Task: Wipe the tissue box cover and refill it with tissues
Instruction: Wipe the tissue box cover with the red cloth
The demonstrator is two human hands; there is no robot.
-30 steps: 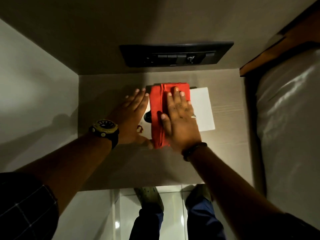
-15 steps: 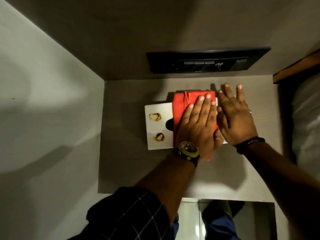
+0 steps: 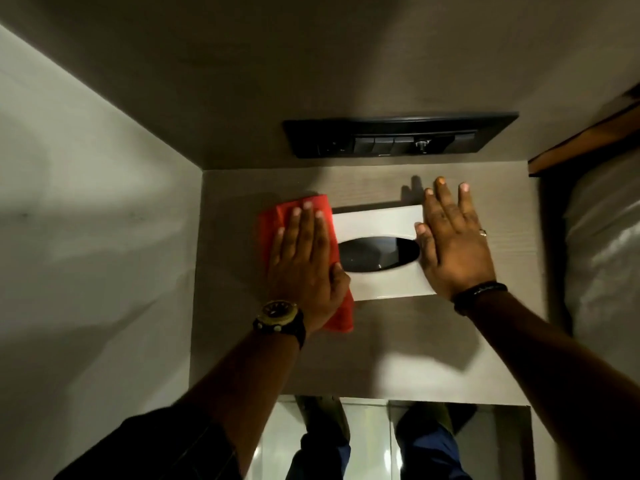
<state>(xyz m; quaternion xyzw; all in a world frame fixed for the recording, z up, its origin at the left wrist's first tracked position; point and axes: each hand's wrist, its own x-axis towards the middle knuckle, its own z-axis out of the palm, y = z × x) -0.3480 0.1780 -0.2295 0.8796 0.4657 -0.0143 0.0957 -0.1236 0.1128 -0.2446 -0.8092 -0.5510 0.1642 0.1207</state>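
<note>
Left of the oval slot, your left hand (image 3: 304,265) presses the red cloth (image 3: 294,216), fingers flat together; those brown stains are gone from the cover (image 3: 377,223), so refilling's next. Right hand (image 3: 450,244) steadies, fingers spread.

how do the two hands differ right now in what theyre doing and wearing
The left hand presses flat on the red cloth at the tissue box cover's left end; the right hand lies bare on its right end. The left wrist has a watch, the right a dark band. Both lie flat, fingers extended.
</note>
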